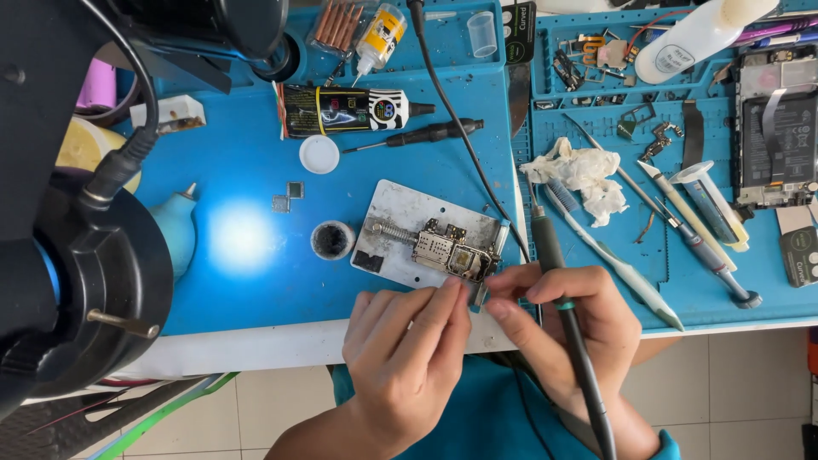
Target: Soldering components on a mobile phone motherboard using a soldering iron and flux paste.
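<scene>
Your left hand [407, 353] pinches the metal holder plate [400, 213] steadying its clamped circuit board [452, 250], while your right hand [567, 328], fingers curled, grips the soldering iron [558, 290] pen-style.

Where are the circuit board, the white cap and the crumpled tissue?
circuit board [447, 250], head view, middle of the board.
white cap [319, 154], head view, centre of its top.
crumpled tissue [584, 175], head view, middle of the wad.
</scene>
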